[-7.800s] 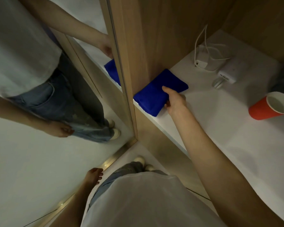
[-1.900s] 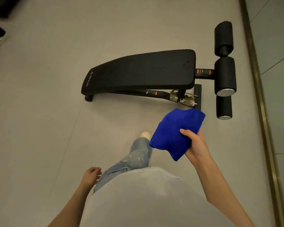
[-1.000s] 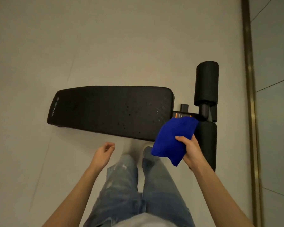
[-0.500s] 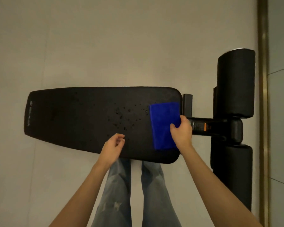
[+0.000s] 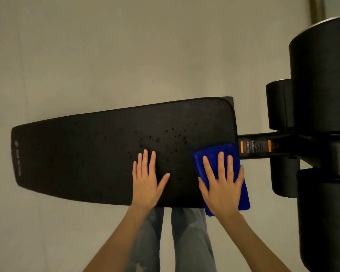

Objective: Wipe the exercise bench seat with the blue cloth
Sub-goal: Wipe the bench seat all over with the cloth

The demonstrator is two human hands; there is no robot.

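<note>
Plain beige smooth floor (image 5: pixel 126 55) filling most of the view, thin brass-coloured strip (image 5: pixel 317 10) in the floor at the top right edge, pale blue worn denim trouser legs (image 5: pixel 185 242) at the bottom centre

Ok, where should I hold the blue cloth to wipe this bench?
Press from above with a flat palm, as the right hand does now. The blue cloth lies folded flat on the bench seat, so there's no raised edge to pinch.
</note>
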